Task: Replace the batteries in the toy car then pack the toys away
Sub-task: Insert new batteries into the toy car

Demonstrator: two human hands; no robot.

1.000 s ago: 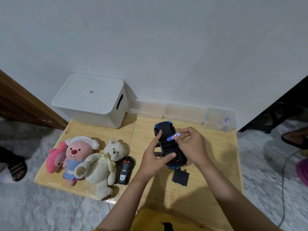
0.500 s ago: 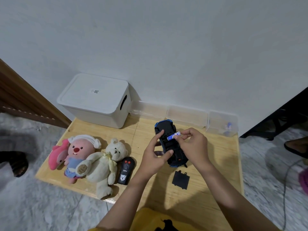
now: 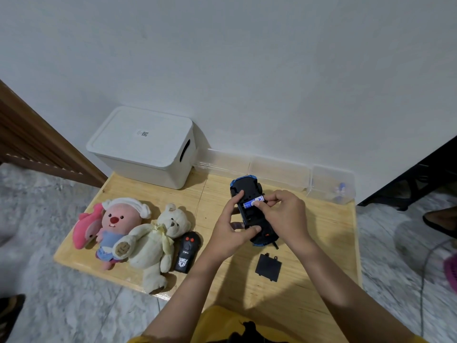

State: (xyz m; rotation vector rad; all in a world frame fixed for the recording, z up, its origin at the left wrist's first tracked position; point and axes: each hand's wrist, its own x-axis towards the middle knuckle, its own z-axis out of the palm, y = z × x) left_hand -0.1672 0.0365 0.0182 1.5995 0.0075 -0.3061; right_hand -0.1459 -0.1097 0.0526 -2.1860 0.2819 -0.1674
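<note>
The blue toy car point(image 3: 248, 189) lies upside down on the low wooden table point(image 3: 321, 233), its black underside up. My left hand point(image 3: 231, 231) grips the car's side, thumb and fingers around the body. My right hand point(image 3: 284, 214) pinches a blue battery point(image 3: 252, 202) over the open battery bay. The black battery cover point(image 3: 268, 267) lies loose on the table nearer me. A black remote control point(image 3: 187, 251) rests beside a cream teddy bear point(image 3: 155, 241), a pink plush doll point(image 3: 118, 226) and a pink dolphin plush point(image 3: 85, 229).
A white lidded storage box point(image 3: 146, 147) stands at the table's back left against the wall. Clear plastic containers point(image 3: 279, 174) line the back edge; the rightmost point(image 3: 331, 184) holds a small blue item. A person's foot point(image 3: 440, 220) is on the floor at right.
The battery in my right hand has moved slightly lower toward the car's bay. The camera view shifted a little; both hands stay on the car.
</note>
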